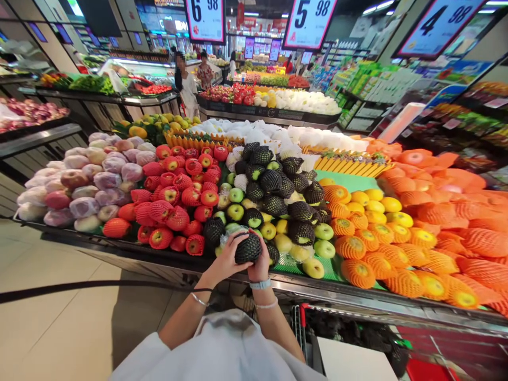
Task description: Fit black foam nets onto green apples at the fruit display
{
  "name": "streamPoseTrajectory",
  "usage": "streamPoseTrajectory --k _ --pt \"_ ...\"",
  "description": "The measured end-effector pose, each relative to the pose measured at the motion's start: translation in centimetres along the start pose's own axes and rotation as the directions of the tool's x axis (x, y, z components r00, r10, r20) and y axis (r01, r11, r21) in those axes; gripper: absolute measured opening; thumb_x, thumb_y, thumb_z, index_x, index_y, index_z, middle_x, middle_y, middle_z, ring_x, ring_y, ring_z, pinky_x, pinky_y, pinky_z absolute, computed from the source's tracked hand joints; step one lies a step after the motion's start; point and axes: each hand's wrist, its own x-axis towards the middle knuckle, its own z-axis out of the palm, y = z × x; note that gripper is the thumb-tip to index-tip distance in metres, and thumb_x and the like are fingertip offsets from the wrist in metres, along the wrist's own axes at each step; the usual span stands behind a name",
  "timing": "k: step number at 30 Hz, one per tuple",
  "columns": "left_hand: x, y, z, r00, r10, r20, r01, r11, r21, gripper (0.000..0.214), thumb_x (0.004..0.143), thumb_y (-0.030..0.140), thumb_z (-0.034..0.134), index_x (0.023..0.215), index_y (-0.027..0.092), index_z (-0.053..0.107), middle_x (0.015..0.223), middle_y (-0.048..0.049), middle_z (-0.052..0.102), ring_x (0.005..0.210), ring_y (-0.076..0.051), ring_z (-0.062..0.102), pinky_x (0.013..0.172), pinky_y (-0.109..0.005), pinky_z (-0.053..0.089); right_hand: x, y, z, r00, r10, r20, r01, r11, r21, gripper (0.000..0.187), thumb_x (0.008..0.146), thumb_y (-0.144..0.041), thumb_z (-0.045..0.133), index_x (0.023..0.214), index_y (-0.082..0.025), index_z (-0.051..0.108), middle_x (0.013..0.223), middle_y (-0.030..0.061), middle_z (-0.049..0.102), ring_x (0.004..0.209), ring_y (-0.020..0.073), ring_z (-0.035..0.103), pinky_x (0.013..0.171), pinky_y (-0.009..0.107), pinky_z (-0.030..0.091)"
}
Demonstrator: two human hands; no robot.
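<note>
Both my hands hold one green apple wrapped in a black foam net [247,248] just above the front edge of the fruit display. My left hand [227,260] cups it from the left with fingers curled over the top. From the right, my right hand [262,260] grips it. Just beyond the hands, a thin clear plastic bag [227,236] lies on the green apples. A pile of green apples, some in black nets [278,196], rises right behind it.
Red apples in red nets [178,201] lie to the left, pale netted apples [91,180] farther left, oranges in orange nets [369,238] to the right. The metal display rim [357,296] runs below. A cart [309,333] stands at my right. A person [186,84] stands far back.
</note>
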Motion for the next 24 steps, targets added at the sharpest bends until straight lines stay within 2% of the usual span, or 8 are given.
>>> streamPoseTrajectory --k 4,7,11,13,15,18,22,24 --pt "1.3 -1.9 -1.4 0.97 -0.01 -0.242 0.026 0.998 0.061 0.068 0.073 0.026 0.07 0.131 0.021 0.035 0.13 -0.0145 0.044 0.125 -0.029 0.042 0.106 -0.053 0.034 0.3 -1.0 0.5 0.995 -0.005 0.099 0.004 1.0 0.011 0.038 0.086 -0.045 0.045 0.116 -0.029 0.06 0.131 0.0022 0.056 0.118 0.0178 0.053 0.105 0.041 0.035" --pt "3.3 -3.9 -3.0 0.919 0.028 -0.394 0.056 0.978 0.201 0.066 0.073 0.025 0.07 0.13 0.019 0.036 0.127 -0.0143 0.045 0.123 -0.028 0.043 0.106 -0.052 0.034 0.5 -2.1 -0.5 0.993 -0.059 0.098 0.061 0.998 -0.009 0.034 0.083 -0.039 0.05 0.111 -0.025 0.063 0.123 0.0052 0.062 0.114 0.0181 0.056 0.104 0.041 0.036" --pt "5.9 -6.1 -3.2 0.944 0.1 -0.314 0.027 0.926 0.376 0.063 0.073 0.026 0.071 0.128 0.017 0.04 0.128 -0.0158 0.042 0.126 -0.029 0.04 0.106 -0.05 0.034 0.4 -4.0 -4.4 0.978 -0.208 -0.022 0.207 0.978 -0.033 0.023 0.078 -0.035 0.058 0.094 -0.021 0.066 0.089 0.0036 0.071 0.087 0.0168 0.064 0.094 0.04 0.043" --pt "6.7 -7.0 -2.2 0.963 0.112 -0.243 -0.005 0.914 0.405 0.059 0.074 0.028 0.069 0.125 0.015 0.043 0.128 -0.0164 0.042 0.126 -0.029 0.04 0.107 -0.049 0.033 0.1 -5.1 -7.4 0.933 -0.329 -0.146 0.313 0.942 -0.123 0.022 0.076 -0.034 0.059 0.09 -0.019 0.066 0.081 0.0021 0.07 0.078 0.0156 0.064 0.087 0.038 0.046" --pt "7.2 -7.9 -1.1 0.973 0.129 -0.19 -0.044 0.917 0.396 0.054 0.076 0.032 0.067 0.122 0.012 0.045 0.127 -0.0164 0.042 0.126 -0.028 0.04 0.108 -0.048 0.032 -0.4 -6.3 -10.9 0.839 -0.452 -0.302 0.391 0.888 -0.243 0.023 0.075 -0.036 0.058 0.088 -0.018 0.064 0.076 0.0007 0.067 0.072 0.0144 0.062 0.08 0.035 0.047" --pt "7.7 -9.6 -0.1 0.964 0.148 -0.221 -0.046 0.911 0.41 0.061 0.074 0.039 0.07 0.121 0.01 0.045 0.125 -0.0165 0.044 0.124 -0.03 0.04 0.105 -0.053 0.034 -1.9 -7.9 -17.1 0.626 -0.575 -0.527 0.448 0.818 -0.361 0.025 0.076 -0.037 0.053 0.088 -0.017 0.062 0.069 -0.0028 0.063 0.064 0.0117 0.057 0.071 0.03 0.046" --pt "9.1 -11.3 0.0 0.972 0.209 -0.109 -0.138 0.88 0.454 0.071 0.066 0.048 0.072 0.123 0.017 0.044 0.131 -0.0128 0.044 0.124 -0.036 0.04 0.102 -0.062 0.033 -5.1 -8.9 -25.2 0.344 -0.591 -0.73 0.436 0.789 -0.433 0.024 0.08 -0.036 0.049 0.085 -0.015 0.06 0.063 -0.0056 0.057 0.056 0.009 0.05 0.06 0.025 0.042" --pt "9.5 -11.2 -0.2 0.977 0.196 -0.082 -0.136 0.874 0.467 0.07 0.069 0.046 0.069 0.128 0.022 0.04 0.141 -0.0101 0.037 0.13 -0.035 0.035 0.106 -0.061 0.029 -6.7 -8.9 -28.4 0.248 -0.563 -0.789 0.404 0.8 -0.444 0.023 0.084 -0.035 0.049 0.082 -0.014 0.059 0.063 -0.0052 0.056 0.055 0.0081 0.049 0.058 0.023 0.042"
